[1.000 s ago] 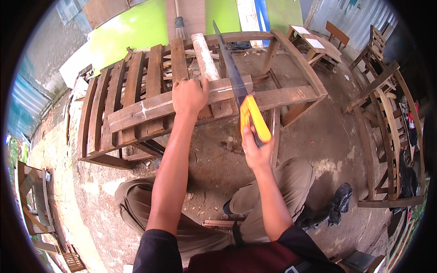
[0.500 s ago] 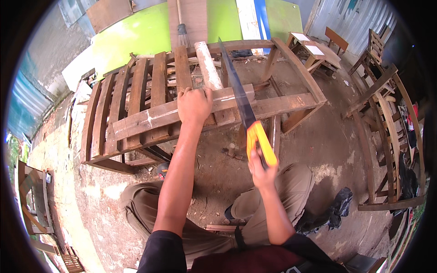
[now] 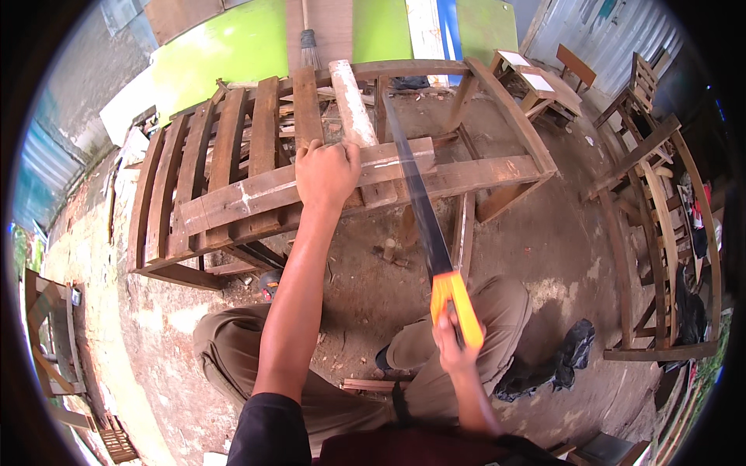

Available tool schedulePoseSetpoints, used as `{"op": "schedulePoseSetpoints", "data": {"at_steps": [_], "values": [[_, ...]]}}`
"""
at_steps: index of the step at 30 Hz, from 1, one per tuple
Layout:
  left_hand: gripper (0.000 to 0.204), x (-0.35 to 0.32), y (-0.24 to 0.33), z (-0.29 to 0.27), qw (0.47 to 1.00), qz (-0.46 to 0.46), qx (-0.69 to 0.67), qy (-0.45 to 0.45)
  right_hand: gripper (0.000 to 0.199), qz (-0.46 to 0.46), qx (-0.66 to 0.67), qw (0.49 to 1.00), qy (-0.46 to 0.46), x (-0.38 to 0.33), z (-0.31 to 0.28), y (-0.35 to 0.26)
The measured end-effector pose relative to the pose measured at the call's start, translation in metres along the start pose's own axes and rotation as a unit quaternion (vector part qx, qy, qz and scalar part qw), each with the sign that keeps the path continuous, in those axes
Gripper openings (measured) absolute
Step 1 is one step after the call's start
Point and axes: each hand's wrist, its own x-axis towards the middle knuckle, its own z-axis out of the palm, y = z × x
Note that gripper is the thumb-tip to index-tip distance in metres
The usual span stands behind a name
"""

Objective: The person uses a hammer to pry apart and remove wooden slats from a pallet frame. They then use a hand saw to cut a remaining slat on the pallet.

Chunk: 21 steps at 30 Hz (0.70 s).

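Observation:
My left hand (image 3: 326,172) presses flat on a long pale wooden plank (image 3: 233,198) lying across a slatted wooden frame (image 3: 225,147). My right hand (image 3: 454,342) grips the yellow handle of a hand saw (image 3: 423,213). The dark blade slants up and away from the handle and crosses the plank just right of my left hand. A pale round post (image 3: 351,101) lies on the frame behind my left hand.
The frame's right side is an open rail structure (image 3: 505,163) over a dirt floor. Wooden desks (image 3: 536,81) and chair frames (image 3: 645,202) stand at the right. A green panel (image 3: 233,54) leans at the back. A black bag (image 3: 571,353) lies by my right knee.
The saw has been drawn back toward me, its handle and my right hand lower in view now. My left hand stays on the plank.

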Motion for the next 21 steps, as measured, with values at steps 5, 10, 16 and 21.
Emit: {"op": "schedulePoseSetpoints", "data": {"at_steps": [5,10,16,21], "values": [[0.053,0.012,0.0,-0.006,0.995,-0.046,-0.02,-0.082,0.029,0.058,0.096,0.994,-0.006,0.123,0.064,0.0],[0.054,0.02,-0.003,-0.009,0.988,-0.088,-0.022,-0.128,0.014,-0.039,-0.054,0.998,-0.01,0.002,0.01,0.009],[0.044,-0.003,0.0,0.002,0.997,0.024,0.018,0.07,0.012,-0.167,-0.198,0.966,0.006,-0.039,-0.014,0.001],[0.047,0.006,0.001,-0.003,1.0,-0.015,0.006,-0.025,0.019,0.012,0.008,1.0,-0.001,0.101,0.062,-0.002]]}}
